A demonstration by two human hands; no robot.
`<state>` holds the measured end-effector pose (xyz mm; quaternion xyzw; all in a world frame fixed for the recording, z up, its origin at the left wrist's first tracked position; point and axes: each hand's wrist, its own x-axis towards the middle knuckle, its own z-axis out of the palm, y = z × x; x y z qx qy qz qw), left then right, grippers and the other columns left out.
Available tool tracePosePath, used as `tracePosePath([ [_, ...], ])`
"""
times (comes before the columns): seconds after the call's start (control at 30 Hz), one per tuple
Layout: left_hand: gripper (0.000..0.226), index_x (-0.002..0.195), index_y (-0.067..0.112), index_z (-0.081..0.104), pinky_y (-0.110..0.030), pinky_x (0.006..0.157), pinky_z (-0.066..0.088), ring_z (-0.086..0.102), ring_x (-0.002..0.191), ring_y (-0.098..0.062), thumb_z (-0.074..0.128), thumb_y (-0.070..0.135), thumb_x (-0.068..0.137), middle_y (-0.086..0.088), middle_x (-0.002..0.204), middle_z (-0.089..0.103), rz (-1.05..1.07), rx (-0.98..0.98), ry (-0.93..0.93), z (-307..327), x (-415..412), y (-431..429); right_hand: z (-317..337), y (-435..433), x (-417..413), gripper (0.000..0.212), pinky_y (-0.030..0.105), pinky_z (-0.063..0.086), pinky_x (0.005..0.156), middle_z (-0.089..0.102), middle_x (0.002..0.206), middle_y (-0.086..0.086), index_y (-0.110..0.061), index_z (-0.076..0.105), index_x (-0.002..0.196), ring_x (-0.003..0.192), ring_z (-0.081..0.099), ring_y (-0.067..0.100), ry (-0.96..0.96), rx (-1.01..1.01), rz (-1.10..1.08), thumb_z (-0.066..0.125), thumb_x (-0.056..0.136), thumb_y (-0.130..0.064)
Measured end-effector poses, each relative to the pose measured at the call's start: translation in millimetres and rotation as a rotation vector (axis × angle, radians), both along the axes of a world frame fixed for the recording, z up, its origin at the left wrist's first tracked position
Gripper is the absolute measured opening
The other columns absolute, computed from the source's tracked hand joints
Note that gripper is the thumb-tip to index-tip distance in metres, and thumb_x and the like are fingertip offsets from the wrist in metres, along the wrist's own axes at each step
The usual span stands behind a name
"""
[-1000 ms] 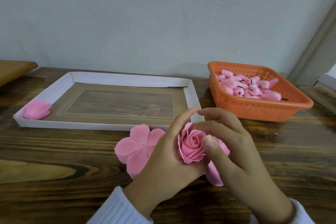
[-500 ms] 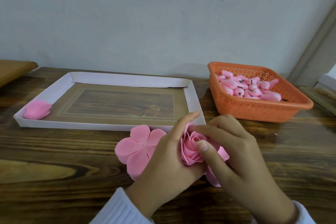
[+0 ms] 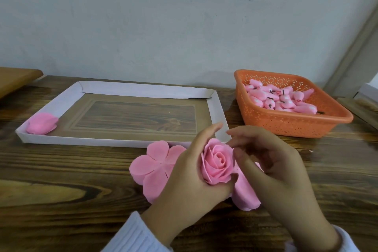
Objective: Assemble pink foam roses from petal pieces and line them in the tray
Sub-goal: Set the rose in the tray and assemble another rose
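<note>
Left grip (image 3: 190,172) curled round the rose (image 3: 217,161), right grip (image 3: 270,165) spread loose beside its petals, flat petal piece (image 3: 151,165) lying on the counter (image 3: 61,170)

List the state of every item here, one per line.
Rose: petals wrapped, gripped by left hand.
Right hand: beside the rose, contact unclear.
Petal piece: flat on table.
Tray: one finished rose in near-left corner.
Orange basket: holds pink buds.

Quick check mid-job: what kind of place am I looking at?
Likely a small craft workbench, perhaps at home: a wood-grain table against a plain wall, an orange basket of pink foam buds, and a folded paper tray holding one pink flower.
</note>
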<state>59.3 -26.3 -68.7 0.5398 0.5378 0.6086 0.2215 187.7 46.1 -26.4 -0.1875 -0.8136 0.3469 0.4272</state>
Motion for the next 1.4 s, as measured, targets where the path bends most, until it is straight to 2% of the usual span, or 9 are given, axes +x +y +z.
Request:
tracePosePath([
  [0.33, 0.059, 0.12, 0.043, 0.055, -0.027, 0.069, 0.058, 0.07, 0.09, -0.014, 0.077, 0.024, 0.069, 0.003, 0.102, 0.069, -0.06, -0.012, -0.197, 3, -1, 0, 1, -4, -2, 0.017, 0.012, 0.047, 0.059, 0.069, 0.077, -0.012, -0.031, 0.064, 0.097, 0.071, 0.066, 0.008, 0.055, -0.091, 0.037, 0.066, 0.08, -0.029],
  [0.4, 0.063, 0.12, 0.045, 0.054, -0.025, 0.071, 0.057, 0.068, 0.095, -0.013, 0.076, 0.024, 0.065, 0.005, 0.106, 0.068, -0.098, -0.038, -0.253, 2, -2, 0, -1, -2, -3, 0.021, 0.015, 0.049, 0.063, 0.069, 0.083, -0.01, -0.031, 0.064, 0.093, 0.076, 0.066, 0.011, 0.08, -0.09, 0.016, 0.065, 0.079, -0.015],
  [0.5, 0.07, 0.121, 0.047, 0.055, -0.026, 0.074, 0.055, 0.068, 0.094, -0.011, 0.076, 0.018, 0.06, 0.006, 0.105, 0.068, -0.147, -0.061, -0.349, 1, -3, 1, 0, 1, -1, 0.017, 0.025, 0.05, 0.073, 0.065, 0.099, -0.007, -0.031, 0.063, 0.087, 0.094, 0.063, 0.015, 0.128, -0.08, 0.075, 0.061, 0.078, -0.017],
  [0.73, 0.071, 0.135, 0.015, 0.046, -0.047, 0.088, 0.053, 0.063, 0.109, -0.033, 0.073, 0.0, 0.072, -0.017, 0.115, 0.064, -0.266, -0.089, -0.467, 4, -3, 1, 1, 1, -2, 0.013, 0.013, 0.041, 0.092, 0.06, 0.116, -0.009, -0.016, 0.068, 0.085, 0.118, 0.057, 0.01, 0.031, -0.067, 0.239, 0.058, 0.078, -0.019],
  [0.87, 0.07, 0.134, 0.018, 0.049, -0.055, 0.089, 0.052, 0.063, 0.11, -0.033, 0.074, 0.008, 0.069, -0.014, 0.117, 0.065, -0.26, -0.086, -0.479, 5, -2, 1, 0, 2, -1, 0.009, 0.014, 0.04, 0.091, 0.061, 0.117, -0.009, -0.017, 0.063, 0.087, 0.121, 0.054, 0.013, 0.008, -0.048, 0.228, 0.063, 0.078, -0.018],
  [0.97, 0.07, 0.133, 0.019, 0.05, -0.046, 0.083, 0.055, 0.064, 0.107, -0.028, 0.074, 0.007, 0.068, -0.011, 0.114, 0.066, -0.279, -0.071, -0.504, 6, -2, 1, -2, 3, -2, 0.008, 0.02, 0.042, 0.095, 0.061, 0.118, -0.007, -0.013, 0.064, 0.082, 0.124, 0.054, 0.014, 0.004, -0.111, 0.258, 0.063, 0.077, -0.007],
  [1.07, 0.061, 0.125, 0.013, 0.052, -0.029, 0.068, 0.053, 0.067, 0.087, -0.016, 0.071, 0.002, 0.068, -0.002, 0.096, 0.068, -0.333, -0.066, -0.536, 10, -2, -1, -1, 2, -1, 0.022, 0.027, 0.045, 0.092, 0.061, 0.119, -0.001, -0.015, 0.064, 0.088, 0.122, 0.055, 0.023, 0.031, -0.139, 0.291, 0.055, 0.076, 0.002],
  [1.2, 0.053, 0.118, 0.006, 0.048, -0.029, 0.06, 0.053, 0.063, 0.072, -0.016, 0.068, -0.008, 0.071, -0.001, 0.081, 0.065, -0.405, -0.104, -0.559, 13, -1, -4, 1, 3, 1, 0.034, 0.037, 0.043, 0.093, 0.061, 0.118, -0.004, -0.019, 0.063, 0.088, 0.12, 0.054, 0.026, 0.019, -0.111, 0.271, 0.051, 0.073, 0.008],
  [1.4, 0.038, 0.103, 0.019, 0.064, -0.017, 0.053, 0.046, 0.058, 0.063, -0.009, 0.058, -0.009, 0.078, 0.0, 0.077, 0.062, -0.677, -0.093, -0.693, 18, 0, -9, 3, 2, 3, 0.019, 0.021, 0.042, 0.095, 0.06, 0.118, -0.008, -0.016, 0.06, 0.074, 0.125, 0.052, 0.018, 0.042, -0.148, 0.259, 0.054, 0.07, 0.001],
])
